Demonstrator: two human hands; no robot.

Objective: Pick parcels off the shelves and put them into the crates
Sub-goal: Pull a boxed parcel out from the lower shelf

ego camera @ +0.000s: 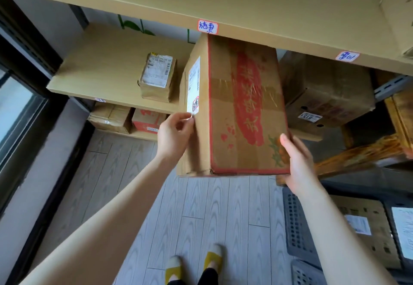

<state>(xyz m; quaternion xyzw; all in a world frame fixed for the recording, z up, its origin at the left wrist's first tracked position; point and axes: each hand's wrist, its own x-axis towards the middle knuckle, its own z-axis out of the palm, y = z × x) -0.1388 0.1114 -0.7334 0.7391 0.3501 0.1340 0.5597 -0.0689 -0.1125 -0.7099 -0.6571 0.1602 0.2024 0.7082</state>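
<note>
Evidently mid-pick, the red-printed parcel juts out from under the upper shelf, left hand pinching its left side by the label, right hand clasping its near right corner; next, probably, lowering it rightward into the grey crate.

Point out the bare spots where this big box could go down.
Bare board on the middle shelf, left of the small taped parcel. Open floor left of the crate. Crowded right of the held box, where a brown carton fills the shelf.
</note>
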